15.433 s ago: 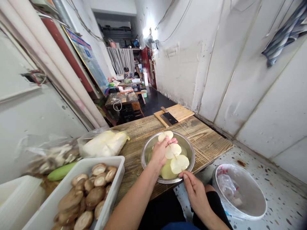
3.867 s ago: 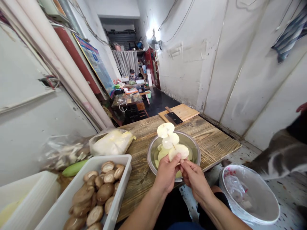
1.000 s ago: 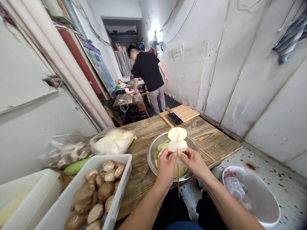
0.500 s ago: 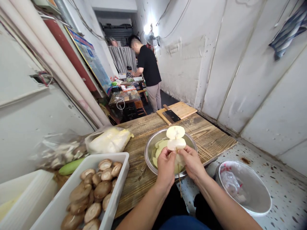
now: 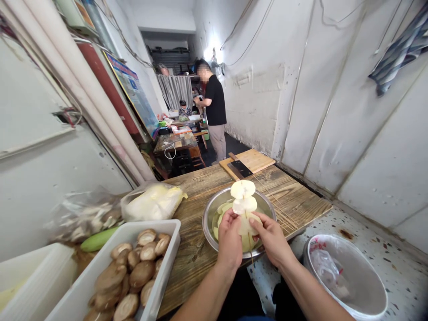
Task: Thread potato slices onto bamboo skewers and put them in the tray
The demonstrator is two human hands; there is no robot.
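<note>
Over a metal bowl [image 5: 207, 223], a thin wooden skewer [image 5: 249, 249] carries a few pale potato slices [image 5: 243, 189], one above another. My left hand [image 5: 230, 236] is closed on the left edge of the lowest potato slice [image 5: 247, 224]. The right edge of that same slice is pinched by my right hand [image 5: 272, 236], thumb across its front. Below the hands the skewer's lower end sticks out. More potato slices [image 5: 222, 211] lie in the bowl, partly hidden behind my left hand.
Loose skewers [image 5: 284, 216] lie right of the bowl. Behind it, a cleaver [image 5: 241, 169] rests on a cutting board [image 5: 257, 159]. Mushrooms [image 5: 142, 274] fill a white tray [image 5: 175, 232] at left. A bucket [image 5: 347, 276] stands on the floor; a person [image 5: 216, 102] stands farther back.
My fingers have moved from just under the second slice down to the edges of the lowest slice, which now shows more fully. The person at the back has straightened and raised their hands.
</note>
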